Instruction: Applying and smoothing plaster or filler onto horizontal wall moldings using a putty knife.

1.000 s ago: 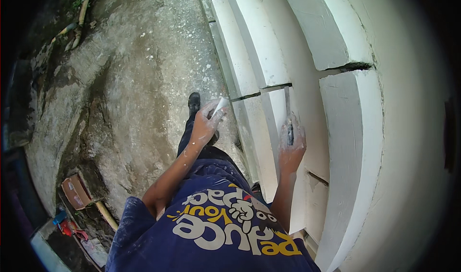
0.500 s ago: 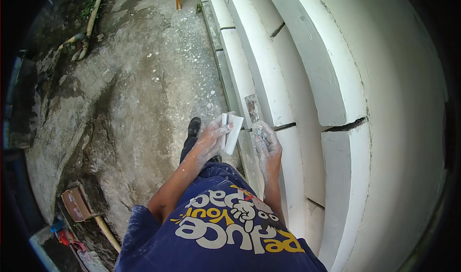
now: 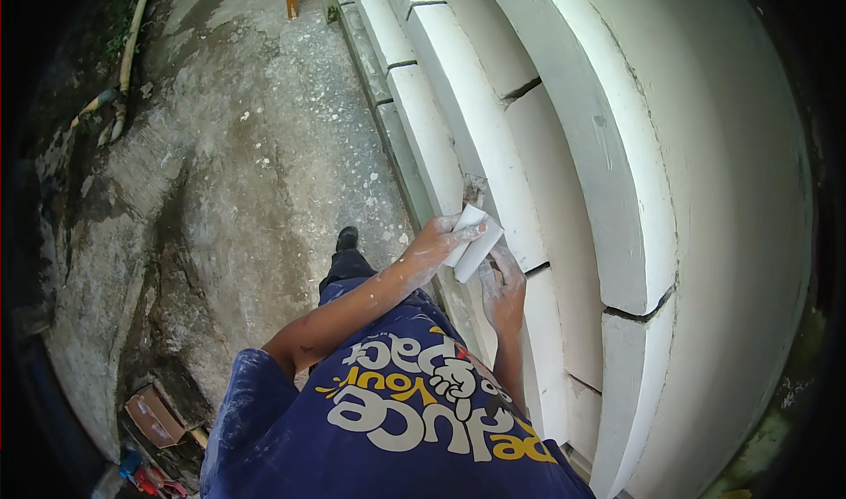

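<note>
Showing two smooth flat faces, the white piece [image 3: 478, 252] is pinched in the left hand [image 3: 435, 242], near a smeared grey blade [image 3: 475, 188]; the right hand [image 3: 505, 294] is half-curled beside; its hold I cannot tell.

The white piece [image 3: 477, 256] apparently hides most of the scraper [image 3: 475, 187].

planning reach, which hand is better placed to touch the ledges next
Likely the right hand: it is nearer the ledges, which run along the right side, while the left hand is holding the white piece. Whether the right grips the scraper is hidden.
</note>
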Available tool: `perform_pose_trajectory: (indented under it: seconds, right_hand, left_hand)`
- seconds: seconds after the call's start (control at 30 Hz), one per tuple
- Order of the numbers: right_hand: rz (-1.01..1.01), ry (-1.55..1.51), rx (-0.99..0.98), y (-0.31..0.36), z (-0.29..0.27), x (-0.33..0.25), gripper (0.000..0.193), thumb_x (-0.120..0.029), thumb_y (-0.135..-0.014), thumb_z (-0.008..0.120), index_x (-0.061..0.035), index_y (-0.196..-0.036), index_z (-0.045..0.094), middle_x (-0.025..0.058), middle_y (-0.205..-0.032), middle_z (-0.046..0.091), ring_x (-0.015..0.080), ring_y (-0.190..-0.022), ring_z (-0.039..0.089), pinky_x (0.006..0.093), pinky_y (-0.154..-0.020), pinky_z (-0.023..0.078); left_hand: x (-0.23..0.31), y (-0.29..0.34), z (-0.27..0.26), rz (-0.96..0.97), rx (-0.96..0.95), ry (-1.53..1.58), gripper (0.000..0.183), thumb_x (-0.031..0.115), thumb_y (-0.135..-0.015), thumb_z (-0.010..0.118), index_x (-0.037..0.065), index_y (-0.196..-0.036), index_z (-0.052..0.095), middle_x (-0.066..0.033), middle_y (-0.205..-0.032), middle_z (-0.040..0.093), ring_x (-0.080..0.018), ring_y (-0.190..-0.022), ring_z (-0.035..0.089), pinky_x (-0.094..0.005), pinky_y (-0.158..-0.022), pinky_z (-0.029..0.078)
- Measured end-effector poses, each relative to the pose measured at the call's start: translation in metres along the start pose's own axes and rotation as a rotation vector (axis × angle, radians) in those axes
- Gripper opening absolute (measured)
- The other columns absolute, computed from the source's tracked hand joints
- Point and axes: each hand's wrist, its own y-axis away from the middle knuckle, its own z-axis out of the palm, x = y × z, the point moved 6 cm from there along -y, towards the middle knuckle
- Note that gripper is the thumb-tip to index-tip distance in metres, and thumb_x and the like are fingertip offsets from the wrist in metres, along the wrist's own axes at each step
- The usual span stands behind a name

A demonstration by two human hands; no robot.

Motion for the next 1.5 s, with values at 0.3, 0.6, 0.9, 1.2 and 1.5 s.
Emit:
perform_pose_trajectory:
  seconds: [0.3,0.6,0.9,1.2,1.5]
  right_hand:
    - [-0.254,0.289,0.116,-0.022,0.041,-0.08,0.092,-0.031,-0.072,0.085,-0.0089,-0.151,0.043,0.0231,-0.148,0.041,0.0437,-0.135,0.043,0.0513,-0.112,0.035]
    - [-0.104,0.332,0.357,-0.048,0.048,-0.084,0.097,-0.034,-0.068,0.087,-0.0157,-0.152,0.043,0.0233,-0.149,0.04,0.0452,-0.132,0.045,0.0518,-0.108,0.042]
    - [0.369,0.674,1.087,-0.025,-0.001,-0.012,0.069,-0.037,-0.075,0.083,-0.0035,-0.129,0.057,0.0222,-0.149,0.039,0.0447,-0.13,0.044,0.0563,-0.105,0.04]
    - [0.7,0.668,1.292,-0.069,0.037,-0.013,0.066,-0.041,-0.082,0.077,-0.005,-0.134,0.057,0.0216,-0.151,0.037,0.0427,-0.138,0.036,0.0577,-0.113,0.03]
    - [0.946,0.645,1.431,-0.122,0.062,-0.032,0.063,-0.048,-0.088,0.068,-0.0078,-0.136,0.06,0.0135,-0.156,0.04,0.0349,-0.147,0.03,0.0495,-0.122,0.021]
  left_hand:
    - [0.042,-0.013,-0.04,0.178,-0.147,-0.761,0.031,0.015,-0.095,0.063,-0.001,-0.122,0.064,-0.0081,-0.109,0.069,-0.0142,-0.099,0.062,-0.0318,-0.09,0.05]
    - [0.107,-0.028,0.001,0.238,-0.515,-1.086,0.038,0.022,-0.099,0.06,-0.004,-0.127,0.06,-0.0154,-0.115,0.064,-0.0217,-0.104,0.061,-0.0334,-0.094,0.047]
    - [0.149,-0.074,0.006,0.231,-0.531,-1.324,0.038,0.031,-0.101,0.06,-0.005,-0.111,0.068,-0.0187,-0.099,0.064,-0.0286,-0.088,0.061,-0.0363,-0.082,0.048]
    - [0.227,-0.142,0.028,0.213,-0.963,-1.761,0.034,0.028,-0.101,0.058,-0.004,-0.11,0.067,-0.0229,-0.1,0.064,-0.0397,-0.088,0.062,-0.0384,-0.084,0.048]
    - [0.247,-0.206,0.018,0.028,-1.312,-1.759,0.025,0.022,-0.101,0.059,-0.001,-0.106,0.067,-0.0107,-0.091,0.06,-0.0203,-0.078,0.057,-0.0309,-0.074,0.046]
